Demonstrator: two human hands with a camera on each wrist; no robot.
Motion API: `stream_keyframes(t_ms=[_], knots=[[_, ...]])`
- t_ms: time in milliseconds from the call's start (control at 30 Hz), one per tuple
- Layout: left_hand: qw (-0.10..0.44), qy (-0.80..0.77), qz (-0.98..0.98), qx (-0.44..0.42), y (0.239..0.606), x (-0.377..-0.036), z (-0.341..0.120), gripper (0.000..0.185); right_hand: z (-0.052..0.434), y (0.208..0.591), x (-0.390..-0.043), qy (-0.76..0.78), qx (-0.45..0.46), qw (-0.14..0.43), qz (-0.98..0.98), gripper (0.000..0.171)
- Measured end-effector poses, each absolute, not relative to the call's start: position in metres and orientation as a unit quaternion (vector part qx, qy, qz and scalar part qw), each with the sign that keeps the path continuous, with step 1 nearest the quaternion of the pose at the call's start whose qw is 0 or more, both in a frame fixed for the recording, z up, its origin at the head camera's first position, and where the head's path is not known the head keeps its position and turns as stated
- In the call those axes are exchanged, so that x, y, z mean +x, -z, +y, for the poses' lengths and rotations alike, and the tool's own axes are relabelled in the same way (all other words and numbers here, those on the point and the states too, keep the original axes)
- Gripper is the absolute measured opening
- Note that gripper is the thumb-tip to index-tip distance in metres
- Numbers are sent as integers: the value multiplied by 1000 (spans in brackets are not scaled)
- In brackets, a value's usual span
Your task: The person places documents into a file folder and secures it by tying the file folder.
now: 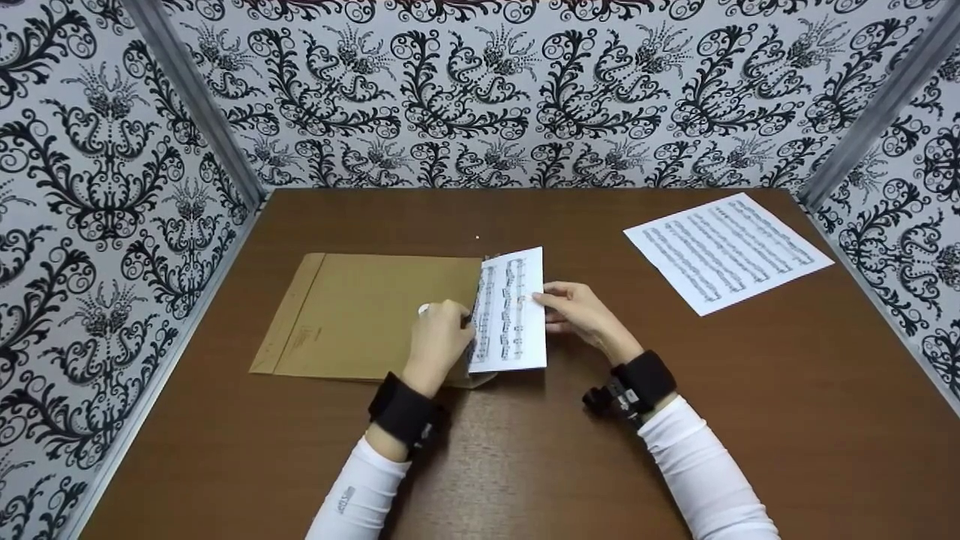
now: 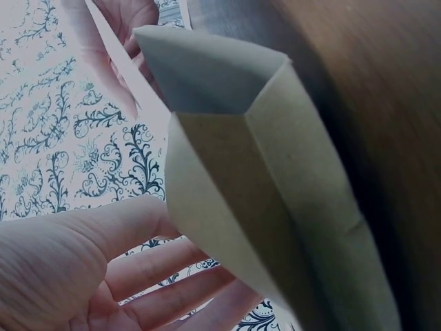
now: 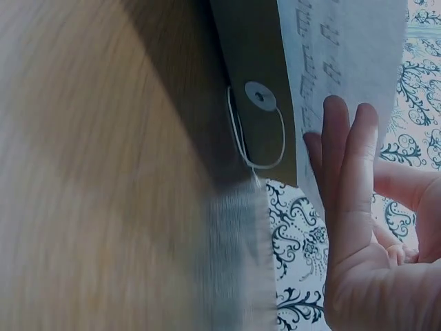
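A brown envelope (image 1: 367, 315) lies flat on the wooden table (image 1: 525, 450), its mouth facing right. My left hand (image 1: 442, 330) grips the envelope's upper layer at the mouth and lifts it. The left wrist view shows the raised envelope edge (image 2: 275, 193) beside my thumb and fingers (image 2: 138, 276). My right hand (image 1: 574, 311) pinches the right edge of a sheet of music (image 1: 514, 307), whose left part lies inside the mouth. In the right wrist view my fingers (image 3: 351, 172) lie flat against the sheet (image 3: 344, 48), next to the envelope's string button (image 3: 260, 96).
A second sheet of music (image 1: 724, 251) lies at the back right of the table. Patterned black-and-white walls (image 1: 90, 195) close in the table on the left, back and right. Bare tabletop lies in front of my forearms.
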State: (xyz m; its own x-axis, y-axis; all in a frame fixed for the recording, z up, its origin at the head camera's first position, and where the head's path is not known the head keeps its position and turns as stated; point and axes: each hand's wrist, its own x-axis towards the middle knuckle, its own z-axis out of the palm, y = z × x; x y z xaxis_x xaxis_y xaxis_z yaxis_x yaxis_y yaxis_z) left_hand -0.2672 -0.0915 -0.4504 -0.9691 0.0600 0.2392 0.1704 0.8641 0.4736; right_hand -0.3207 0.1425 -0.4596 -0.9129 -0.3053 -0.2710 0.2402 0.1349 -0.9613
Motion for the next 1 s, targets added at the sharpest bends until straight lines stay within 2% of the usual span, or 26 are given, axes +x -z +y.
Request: stream_keyframes(t_ms=[200,400,1000], knots=[[114,254,-958,-68,449,-268,-92,9,149,460,-320,664,-18,210,718,48],[111,256,-958,-63,448,-265,-91,22,150,463,-320,669,-33,210,712,49],[106,258,-959,-56,446,-265,-91,20,127,468,-320,694,-37,203,690,47]])
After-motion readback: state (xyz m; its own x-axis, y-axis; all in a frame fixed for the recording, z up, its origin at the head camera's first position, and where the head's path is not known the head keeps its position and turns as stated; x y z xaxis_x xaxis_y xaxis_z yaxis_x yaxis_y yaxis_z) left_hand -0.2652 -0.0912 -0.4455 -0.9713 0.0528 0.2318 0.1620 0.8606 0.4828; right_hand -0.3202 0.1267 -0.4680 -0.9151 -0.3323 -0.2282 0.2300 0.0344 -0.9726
